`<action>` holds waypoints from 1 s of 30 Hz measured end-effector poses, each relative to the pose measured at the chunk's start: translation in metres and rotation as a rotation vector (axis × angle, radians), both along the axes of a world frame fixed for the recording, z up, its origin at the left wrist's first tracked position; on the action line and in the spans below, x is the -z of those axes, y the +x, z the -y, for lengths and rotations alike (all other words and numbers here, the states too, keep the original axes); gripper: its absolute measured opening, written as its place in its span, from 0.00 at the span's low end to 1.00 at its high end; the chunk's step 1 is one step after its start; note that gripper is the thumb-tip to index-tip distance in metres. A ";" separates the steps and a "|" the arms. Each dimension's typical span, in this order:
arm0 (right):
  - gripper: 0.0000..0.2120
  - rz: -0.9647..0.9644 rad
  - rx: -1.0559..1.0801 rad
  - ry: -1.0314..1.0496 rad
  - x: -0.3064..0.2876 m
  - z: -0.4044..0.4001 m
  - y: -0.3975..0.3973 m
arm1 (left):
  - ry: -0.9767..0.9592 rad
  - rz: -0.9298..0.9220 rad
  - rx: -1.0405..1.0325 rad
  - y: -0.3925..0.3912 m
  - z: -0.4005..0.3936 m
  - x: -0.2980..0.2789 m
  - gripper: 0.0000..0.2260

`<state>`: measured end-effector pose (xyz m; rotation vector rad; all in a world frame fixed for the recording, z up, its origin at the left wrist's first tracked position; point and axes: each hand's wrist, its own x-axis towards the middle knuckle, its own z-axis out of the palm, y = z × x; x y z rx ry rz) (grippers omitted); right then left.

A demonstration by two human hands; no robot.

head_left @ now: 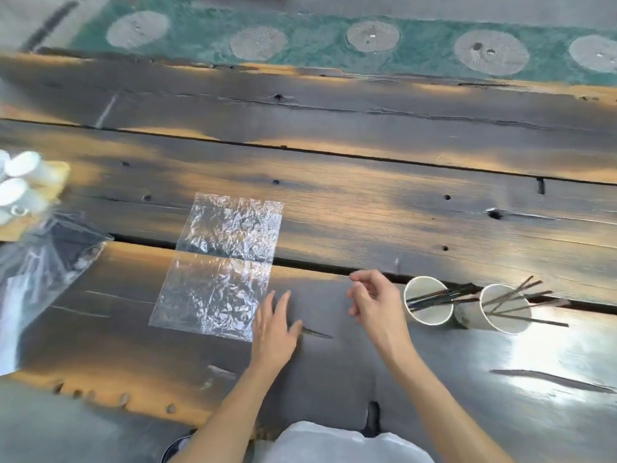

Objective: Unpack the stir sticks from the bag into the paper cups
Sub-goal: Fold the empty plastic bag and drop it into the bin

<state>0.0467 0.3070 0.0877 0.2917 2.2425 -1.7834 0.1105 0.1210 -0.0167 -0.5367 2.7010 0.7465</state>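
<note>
Near the front edge of the table (367, 202) my left hand (273, 332) lies flat and released by the near right corner of the flat, empty-looking clear bag (220, 262), and my right hand (374, 302) hovers half curled, gripping nothing I can see. Count: two paper cups (429, 300) on the right with stir sticks (444, 295) fanned out, too blurry to count, plus another bag (43, 259) far left. I'd pin this bag, check for stragglers, then set it aside.
</note>
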 end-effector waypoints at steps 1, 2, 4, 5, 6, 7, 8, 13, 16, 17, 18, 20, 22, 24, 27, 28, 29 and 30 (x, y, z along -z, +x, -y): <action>0.11 0.050 -0.044 0.017 0.011 0.013 0.000 | -0.027 -0.016 -0.064 0.004 0.023 0.001 0.28; 0.10 0.099 -0.079 0.035 0.021 0.025 0.000 | -0.069 -0.026 -0.094 0.008 0.045 0.002 0.27; 0.10 0.202 -0.120 0.074 0.040 0.043 0.001 | -0.162 0.007 -0.078 0.017 0.084 0.009 0.27; 0.10 0.245 -0.126 0.085 0.048 0.050 0.001 | -0.190 0.051 -0.057 0.022 0.101 0.013 0.28; 0.10 0.280 -0.125 0.088 0.057 0.057 0.000 | -0.206 0.104 -0.035 0.026 0.114 0.018 0.29; 0.10 0.307 -0.123 0.101 0.065 0.063 0.000 | -0.208 0.163 -0.015 0.029 0.122 0.022 0.29; 0.10 0.325 -0.120 0.119 0.070 0.068 0.000 | -0.201 0.216 0.003 0.031 0.125 0.026 0.29; 0.10 0.402 -0.070 0.261 0.093 0.081 -0.012 | -0.233 0.232 0.235 0.023 0.081 0.021 0.30; 0.09 0.400 0.006 0.307 0.100 0.074 -0.023 | -0.243 0.198 0.490 0.014 0.045 0.024 0.33; 0.09 0.391 0.039 0.296 0.098 0.071 -0.026 | -0.243 0.185 0.548 0.010 0.037 0.026 0.34; 0.10 0.389 0.071 0.254 0.097 0.068 -0.030 | -0.245 0.161 0.593 0.004 0.031 0.028 0.34; 0.10 0.442 0.120 0.103 0.093 0.064 -0.036 | -0.238 0.129 0.645 -0.006 0.021 0.030 0.34; 0.11 0.517 0.128 0.009 0.093 0.066 -0.040 | -0.224 0.116 0.665 -0.015 0.013 0.035 0.34; 0.13 0.554 0.068 0.040 0.098 0.070 -0.042 | -0.190 0.116 0.681 -0.022 0.005 0.037 0.31; 0.14 0.563 -0.018 0.115 0.111 0.073 -0.043 | -0.081 0.088 0.649 -0.028 0.005 0.035 0.28; 0.14 0.561 0.000 0.120 0.114 0.071 -0.047 | -0.043 0.088 0.611 -0.033 0.009 0.034 0.28; 0.14 0.560 0.037 0.111 0.115 0.070 -0.053 | 0.000 0.086 0.561 -0.040 0.016 0.031 0.26; 0.14 0.558 0.090 0.084 0.116 0.068 -0.061 | 0.031 0.064 0.472 -0.048 0.027 0.029 0.25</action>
